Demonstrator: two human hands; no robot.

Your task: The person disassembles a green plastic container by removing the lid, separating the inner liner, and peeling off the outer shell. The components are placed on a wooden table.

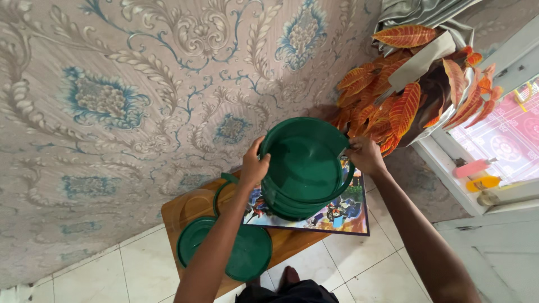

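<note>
Two hands: both on one green basin [303, 163], lifted clear of the wooden table [185, 210] and tipped so the inside faces the camera
Left hand [254, 167]: at 9 o'clock on the rim, fingers curled round the edge, thumb over the top, clamped tight
Right hand [365, 155]: at 3 o'clock on the rim, fingers pinched on the lip, closed on it too
Why held so: opposite grips probably keep a wide, floppy rim from twisting, just a guess; looks like more than one basin nested, since extra rims show under the bottom edge
Basin spot: hanging in mid-air over the table's far half, above a colourful picture board [342, 213], not touching it
Green lid [238, 252]: flat on the table at 7 o'clock of the basin, near the front edge, partly hidden by the left forearm
Other green piece [223, 191]: curved rim peeking out at 8 o'clock, behind the left wrist, can't tell what exactly
Orange leaves [401, 106]: fake-looking plant at 1 o'clock, just beside the right hand, close enough to brush
Window frame [449, 163]: at 3 o'clock, small bottles [477, 175] on the sill, well apart
Wall [112, 101]: patterned paper straight behind, at 12 o'clock
In the way: mostly the leaves and the board underneath
</note>
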